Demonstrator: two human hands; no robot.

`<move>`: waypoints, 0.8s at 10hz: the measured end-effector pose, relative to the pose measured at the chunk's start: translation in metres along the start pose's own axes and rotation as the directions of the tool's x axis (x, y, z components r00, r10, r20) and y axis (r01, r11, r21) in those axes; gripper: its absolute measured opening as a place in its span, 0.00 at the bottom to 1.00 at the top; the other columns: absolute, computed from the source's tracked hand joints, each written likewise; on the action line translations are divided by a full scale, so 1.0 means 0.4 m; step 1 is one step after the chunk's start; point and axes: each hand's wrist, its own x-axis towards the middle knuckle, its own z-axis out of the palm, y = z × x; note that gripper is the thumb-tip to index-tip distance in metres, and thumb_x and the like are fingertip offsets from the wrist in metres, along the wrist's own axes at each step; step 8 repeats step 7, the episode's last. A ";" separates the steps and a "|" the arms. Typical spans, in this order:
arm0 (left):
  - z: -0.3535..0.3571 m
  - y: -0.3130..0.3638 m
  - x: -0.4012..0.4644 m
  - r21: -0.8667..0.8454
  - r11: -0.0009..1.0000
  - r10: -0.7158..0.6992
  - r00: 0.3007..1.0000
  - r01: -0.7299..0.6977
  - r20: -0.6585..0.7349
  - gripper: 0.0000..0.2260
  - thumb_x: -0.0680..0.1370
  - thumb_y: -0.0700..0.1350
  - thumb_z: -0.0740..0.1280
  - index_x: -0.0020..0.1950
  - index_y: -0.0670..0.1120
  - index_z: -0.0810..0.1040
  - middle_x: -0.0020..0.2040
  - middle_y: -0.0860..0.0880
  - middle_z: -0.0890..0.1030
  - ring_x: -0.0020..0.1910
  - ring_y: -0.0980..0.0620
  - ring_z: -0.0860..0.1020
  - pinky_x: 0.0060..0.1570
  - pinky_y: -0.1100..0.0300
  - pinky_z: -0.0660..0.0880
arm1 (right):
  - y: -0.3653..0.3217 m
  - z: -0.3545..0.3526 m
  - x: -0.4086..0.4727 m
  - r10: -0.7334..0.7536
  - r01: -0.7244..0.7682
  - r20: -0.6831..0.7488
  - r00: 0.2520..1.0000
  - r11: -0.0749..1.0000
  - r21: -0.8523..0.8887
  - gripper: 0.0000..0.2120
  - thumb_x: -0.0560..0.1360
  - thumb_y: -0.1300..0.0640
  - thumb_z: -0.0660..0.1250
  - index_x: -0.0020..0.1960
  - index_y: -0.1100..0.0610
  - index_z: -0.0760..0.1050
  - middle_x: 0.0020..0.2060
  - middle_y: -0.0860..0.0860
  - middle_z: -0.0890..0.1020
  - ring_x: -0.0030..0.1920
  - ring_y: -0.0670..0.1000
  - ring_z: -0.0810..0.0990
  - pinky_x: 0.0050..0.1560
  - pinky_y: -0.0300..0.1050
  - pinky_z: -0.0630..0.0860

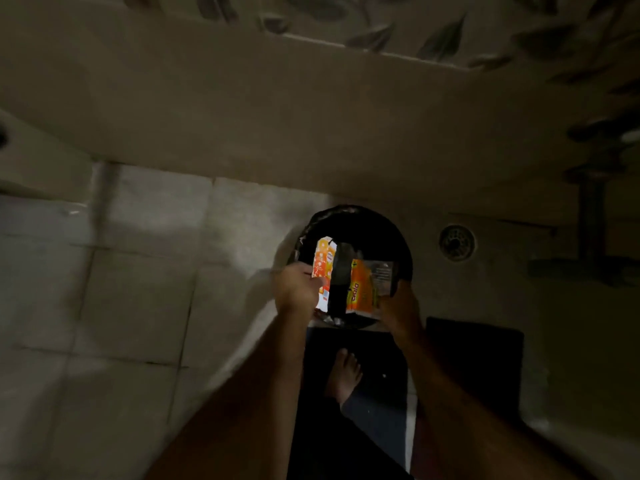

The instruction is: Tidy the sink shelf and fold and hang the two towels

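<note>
In a dim tiled bathroom, a person is standing over a round black bin lined with a dark bag, both arms reaching down toward it. The left hand is gripping an orange-and-white carton, its fingers curled around the lower edge, while the right hand is pinching an orange wrapper with a clear panel — both items are hanging just above the bin's open mouth. A bare foot is resting on a dark mat nearer the viewer. A round floor drain is lying to the right of the bin, beside a dark pipe — details there are lost in shadow
</note>
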 end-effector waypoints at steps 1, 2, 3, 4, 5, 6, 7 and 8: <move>0.071 -0.011 0.082 0.111 0.994 0.000 1.000 0.000 -0.003 0.11 0.73 0.44 0.74 0.54 0.44 0.83 0.53 0.43 0.84 0.50 0.43 0.82 0.48 0.53 0.79 | 0.013 0.040 0.084 -0.010 0.010 -0.010 1.000 1.000 -0.010 0.20 0.76 0.58 0.64 0.67 0.60 0.66 0.60 0.62 0.76 0.56 0.66 0.78 0.54 0.64 0.78; 0.130 -0.015 0.141 0.200 0.980 0.028 0.999 -0.020 -0.035 0.12 0.75 0.46 0.72 0.56 0.44 0.83 0.54 0.43 0.84 0.53 0.43 0.82 0.50 0.54 0.78 | 0.068 0.100 0.222 -0.035 0.034 -0.021 0.999 0.999 -0.021 0.21 0.73 0.53 0.67 0.63 0.57 0.68 0.57 0.60 0.78 0.54 0.64 0.80 0.50 0.64 0.80; 0.186 -0.030 0.198 0.189 0.982 0.003 0.999 0.005 -0.044 0.13 0.75 0.46 0.71 0.57 0.43 0.83 0.56 0.43 0.83 0.56 0.43 0.80 0.51 0.54 0.76 | 0.055 0.128 0.280 -0.053 0.052 -0.007 0.999 0.997 -0.052 0.29 0.67 0.47 0.69 0.65 0.56 0.68 0.57 0.59 0.79 0.53 0.63 0.81 0.51 0.63 0.80; 0.221 -0.046 0.223 0.205 0.979 -0.005 0.999 0.015 -0.049 0.14 0.75 0.47 0.71 0.58 0.43 0.82 0.56 0.41 0.82 0.57 0.41 0.79 0.51 0.53 0.75 | 0.011 0.127 0.264 -0.059 0.058 -0.013 0.998 0.995 -0.076 0.33 0.69 0.49 0.72 0.68 0.61 0.67 0.61 0.61 0.78 0.57 0.65 0.79 0.56 0.62 0.78; 0.219 -0.040 0.200 0.267 0.964 0.016 0.995 0.010 -0.094 0.15 0.77 0.48 0.69 0.60 0.42 0.79 0.58 0.39 0.81 0.60 0.40 0.78 0.54 0.51 0.75 | -0.001 0.116 0.251 -0.049 0.045 -0.017 0.999 0.977 -0.206 0.29 0.79 0.58 0.65 0.76 0.64 0.60 0.72 0.64 0.68 0.71 0.64 0.68 0.70 0.54 0.64; 0.177 -0.018 0.140 0.286 0.953 0.135 0.986 -0.102 -0.100 0.15 0.79 0.48 0.67 0.61 0.40 0.77 0.57 0.39 0.81 0.58 0.41 0.78 0.53 0.51 0.74 | -0.006 0.091 0.214 -0.085 0.067 -0.059 0.995 0.964 -0.256 0.22 0.83 0.64 0.56 0.76 0.65 0.59 0.73 0.64 0.66 0.73 0.62 0.65 0.73 0.51 0.59; 0.112 0.020 0.065 0.300 0.925 0.255 0.966 -0.233 -0.036 0.16 0.80 0.50 0.65 0.64 0.43 0.76 0.58 0.41 0.80 0.59 0.42 0.77 0.53 0.53 0.73 | -0.049 0.034 0.118 -0.105 0.098 -0.011 0.994 0.958 -0.270 0.23 0.81 0.63 0.58 0.75 0.64 0.61 0.69 0.64 0.71 0.69 0.64 0.71 0.68 0.53 0.67; 0.112 0.020 0.065 0.300 0.925 0.255 0.966 -0.233 -0.036 0.16 0.80 0.50 0.65 0.64 0.43 0.76 0.58 0.41 0.80 0.59 0.42 0.77 0.53 0.53 0.73 | -0.049 0.034 0.118 -0.105 0.098 -0.011 0.994 0.958 -0.270 0.23 0.81 0.63 0.58 0.75 0.64 0.61 0.69 0.64 0.71 0.69 0.64 0.71 0.68 0.53 0.67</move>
